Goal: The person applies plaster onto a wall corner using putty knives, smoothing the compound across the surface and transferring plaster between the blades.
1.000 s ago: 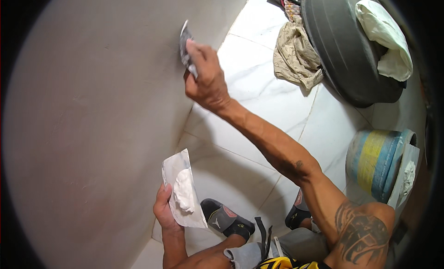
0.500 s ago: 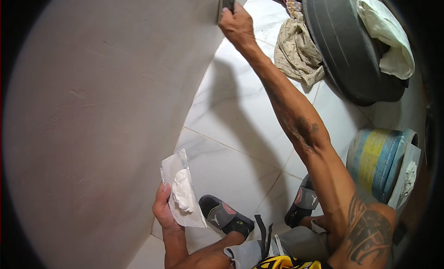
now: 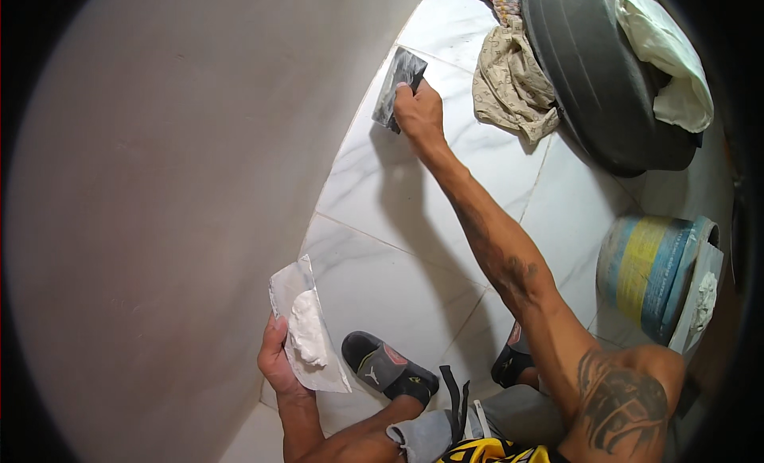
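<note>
Beside a smooth grey wall (image 3: 183, 184) and over a white marbled tile floor (image 3: 342, 184), clenches a broad flat scraper (image 3: 390, 93) in the right hand (image 3: 419, 117), thumb against the blade, other fingers mostly hidden. Holds it lower in view than half a second ago, when seen nearly edge-on at the top against the wall; now shows a smeared, broad face, set against the tiles just right of the wall's foot. Slants the blade's long axis steeply, roughly along the wall's base, upper end leaning right. Cannot tell about contact with the wall.

Grips a pale plate (image 3: 294, 280) in the left hand (image 3: 277, 356), thumb at its left edge, fingers out of sight; bears a mound of white paste (image 3: 307, 329). Points the plate's long axis from upper left to lower right, slightly farther left than before. Includes, at right, a blue-and-yellow bucket (image 3: 645, 264).
</note>
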Demonstrator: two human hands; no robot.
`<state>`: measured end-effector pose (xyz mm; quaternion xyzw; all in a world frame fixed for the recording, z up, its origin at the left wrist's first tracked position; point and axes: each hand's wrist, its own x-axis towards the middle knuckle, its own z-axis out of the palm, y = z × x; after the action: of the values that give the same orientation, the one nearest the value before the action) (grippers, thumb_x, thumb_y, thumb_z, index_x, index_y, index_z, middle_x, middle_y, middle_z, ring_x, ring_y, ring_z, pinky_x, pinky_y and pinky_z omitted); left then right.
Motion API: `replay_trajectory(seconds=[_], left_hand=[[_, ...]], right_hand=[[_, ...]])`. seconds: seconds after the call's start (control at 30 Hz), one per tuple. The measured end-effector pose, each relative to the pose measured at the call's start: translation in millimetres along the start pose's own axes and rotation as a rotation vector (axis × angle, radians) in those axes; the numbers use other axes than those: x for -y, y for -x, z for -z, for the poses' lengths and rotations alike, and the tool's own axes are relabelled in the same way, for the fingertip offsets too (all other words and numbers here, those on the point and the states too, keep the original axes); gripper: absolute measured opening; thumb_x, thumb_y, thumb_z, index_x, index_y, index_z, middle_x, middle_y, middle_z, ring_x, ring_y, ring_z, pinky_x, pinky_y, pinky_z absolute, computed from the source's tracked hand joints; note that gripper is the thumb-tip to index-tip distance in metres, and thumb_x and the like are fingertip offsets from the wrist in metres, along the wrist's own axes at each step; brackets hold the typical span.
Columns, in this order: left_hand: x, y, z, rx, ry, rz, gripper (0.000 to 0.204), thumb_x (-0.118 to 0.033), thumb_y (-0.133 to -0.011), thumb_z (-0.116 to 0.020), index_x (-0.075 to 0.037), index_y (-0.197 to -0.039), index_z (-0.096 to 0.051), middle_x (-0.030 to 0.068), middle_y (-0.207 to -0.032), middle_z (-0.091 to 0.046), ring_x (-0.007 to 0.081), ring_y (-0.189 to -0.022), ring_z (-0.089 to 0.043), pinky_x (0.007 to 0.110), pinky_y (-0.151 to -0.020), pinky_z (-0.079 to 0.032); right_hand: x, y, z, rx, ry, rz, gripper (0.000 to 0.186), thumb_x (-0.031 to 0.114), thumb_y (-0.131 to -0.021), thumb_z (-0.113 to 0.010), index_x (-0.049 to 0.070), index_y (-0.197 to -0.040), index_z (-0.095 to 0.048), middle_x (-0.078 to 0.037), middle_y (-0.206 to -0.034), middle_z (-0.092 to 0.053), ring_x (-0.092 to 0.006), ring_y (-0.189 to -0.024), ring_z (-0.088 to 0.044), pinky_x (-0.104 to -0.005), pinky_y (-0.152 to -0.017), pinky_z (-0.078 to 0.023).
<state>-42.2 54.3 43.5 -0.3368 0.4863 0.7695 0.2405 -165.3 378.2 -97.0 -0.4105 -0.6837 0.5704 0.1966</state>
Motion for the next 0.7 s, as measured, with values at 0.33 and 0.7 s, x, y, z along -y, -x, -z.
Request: replay_trajectory(seconds=[0.33, 0.7], left_hand=[[2, 1, 9, -0.005, 0.018, -0.008, 0.028, -0.028, -0.093, -0.049, -0.003, -0.105, -0.056, 0.009, -0.072, -0.061, 0.0218, -0.049, -0.057, 0.031, -0.038, -0.047], [2, 0, 15, -0.009, 0.005, -0.021, 0.029, -0.029, -0.092, -0.048, -0.003, -0.104, -0.056, 0.0089, -0.073, -0.061, 0.0218, -0.049, -0.057, 0.031, -0.038, -0.047]], right_hand=[[-18, -24, -39, 0.095, 0.008, 0.023, 0.024, 0.012, -0.082, -0.045, -0.006, -0.088, -0.06, -0.012, -0.072, -0.06, -0.0198, -0.069, -0.056, -0.0358, -0.067, -0.047], [1, 42, -62, -0.009, 0.049, 0.643, 0.039, 0.002, -0.083, -0.048, -0.01, -0.12, -0.048, -0.019, -0.095, -0.051, -0.0294, -0.085, -0.053, -0.0372, -0.074, -0.047]])
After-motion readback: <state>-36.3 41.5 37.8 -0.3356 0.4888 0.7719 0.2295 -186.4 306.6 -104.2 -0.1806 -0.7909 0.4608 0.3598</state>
